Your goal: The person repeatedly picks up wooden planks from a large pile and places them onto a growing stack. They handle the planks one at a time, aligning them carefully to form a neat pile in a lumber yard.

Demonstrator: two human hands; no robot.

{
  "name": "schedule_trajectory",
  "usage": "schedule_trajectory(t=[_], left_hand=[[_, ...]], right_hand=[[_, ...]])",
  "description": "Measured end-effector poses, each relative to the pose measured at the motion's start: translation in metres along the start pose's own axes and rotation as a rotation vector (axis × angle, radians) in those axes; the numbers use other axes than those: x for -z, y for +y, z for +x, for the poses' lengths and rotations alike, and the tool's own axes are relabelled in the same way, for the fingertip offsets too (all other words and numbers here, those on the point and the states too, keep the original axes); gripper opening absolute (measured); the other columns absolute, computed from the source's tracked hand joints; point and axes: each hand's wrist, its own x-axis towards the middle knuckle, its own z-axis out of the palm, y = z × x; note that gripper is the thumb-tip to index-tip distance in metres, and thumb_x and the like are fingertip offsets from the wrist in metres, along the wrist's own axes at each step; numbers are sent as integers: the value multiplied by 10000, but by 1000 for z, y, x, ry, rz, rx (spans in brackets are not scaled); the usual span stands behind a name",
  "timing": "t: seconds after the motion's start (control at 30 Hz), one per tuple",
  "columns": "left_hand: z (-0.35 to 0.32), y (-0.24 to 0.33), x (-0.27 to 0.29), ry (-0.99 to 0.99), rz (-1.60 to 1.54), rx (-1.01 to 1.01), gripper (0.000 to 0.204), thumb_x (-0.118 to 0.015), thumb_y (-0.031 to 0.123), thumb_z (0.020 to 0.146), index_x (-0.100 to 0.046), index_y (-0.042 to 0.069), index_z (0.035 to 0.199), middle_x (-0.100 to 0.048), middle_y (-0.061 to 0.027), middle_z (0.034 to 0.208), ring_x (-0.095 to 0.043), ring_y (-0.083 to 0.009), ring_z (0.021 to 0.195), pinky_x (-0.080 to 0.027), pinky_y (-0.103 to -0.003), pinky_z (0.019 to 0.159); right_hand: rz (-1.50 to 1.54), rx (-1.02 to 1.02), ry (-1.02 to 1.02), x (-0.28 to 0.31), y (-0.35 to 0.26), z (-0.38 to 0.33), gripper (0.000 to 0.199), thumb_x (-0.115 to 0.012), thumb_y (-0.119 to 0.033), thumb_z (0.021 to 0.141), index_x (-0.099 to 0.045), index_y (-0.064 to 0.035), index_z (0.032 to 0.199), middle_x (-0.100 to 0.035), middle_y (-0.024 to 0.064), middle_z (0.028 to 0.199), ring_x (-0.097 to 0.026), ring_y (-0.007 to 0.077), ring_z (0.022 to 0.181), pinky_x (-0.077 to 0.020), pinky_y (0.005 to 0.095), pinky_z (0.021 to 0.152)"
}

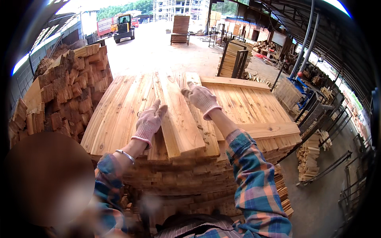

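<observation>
My left hand (150, 122), in a pale knitted glove, is at the left side of a loose wooden board (180, 119) that lies on top of other boards. Its fingers are stretched and apart, and I cannot tell whether they touch the wood. On the board's other side is my right hand (201, 98), gloved the same way, fingers extended toward the board's far part and gripping nothing I can see. Beneath both hands, a layer of planks (119, 107) covers a tall stack. Two crosswise boards lie at the right, a far one (234, 82) and a near one (274, 130).
Rough split wood is piled high (71, 87) at the left. Beyond the stack stand a bundle of upright boards (232, 59) and a wheeled loader (124, 29). Metal posts (307, 43), racks and smaller wood stacks (308, 158) are at the right.
</observation>
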Motion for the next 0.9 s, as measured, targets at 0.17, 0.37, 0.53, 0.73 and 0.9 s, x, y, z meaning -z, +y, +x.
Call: schedule_trajectory(t=[0.17, 0.37, 0.53, 0.73, 0.9], left_hand=[[5, 7, -10, 134, -175, 42, 660, -391, 610, 936, -518, 109, 1348, -562, -234, 1270, -510, -386, 1201, -391, -402, 1020], [12, 61, -24, 82, -1209, 246, 725, -673, 210, 890, -286, 71, 1486, -508, -94, 1318, -553, -158, 1066, -484, -274, 865], [2, 113, -57, 9, -1016, 40, 697, -634, 186, 913, -265, 21, 1481, -514, -125, 1344, -554, -175, 1116, -453, -265, 943], [29, 131, -156, -311, -512, -362, 668, -637, 381, 896, -408, 15, 1406, -520, -180, 1348, -575, -268, 1138, -457, -348, 965], [6, 132, -88, -143, 39, -419, 673, -547, 560, 893, -514, 47, 1328, -574, -184, 1284, -564, -323, 1164, -445, -391, 976]], right_hand=[[-637, 630, 153, -29, -44, 6, 251, -491, -185, 899, -691, -44, 952, -668, 97, 681, -637, 206, 583, -515, 335, 532], [-357, 522, 385, -40, -3, 25, 147, -586, -150, 835, -677, -143, 719, -619, 1, 575, -624, 168, 605, -472, 362, 637], [-231, 369, 448, -13, 54, 17, 223, -623, -149, 826, -633, -14, 1003, -669, 165, 839, -649, 255, 764, -522, 335, 683], [311, -11, 227, 20, 188, -16, 450, -698, -305, 766, -650, 11, 1083, -655, 243, 1052, -643, 354, 968, -523, 387, 857], [802, -37, 207, 18, 198, -51, 419, -656, -321, 850, -639, 15, 1099, -687, 183, 991, -657, 225, 893, -510, 337, 778]])
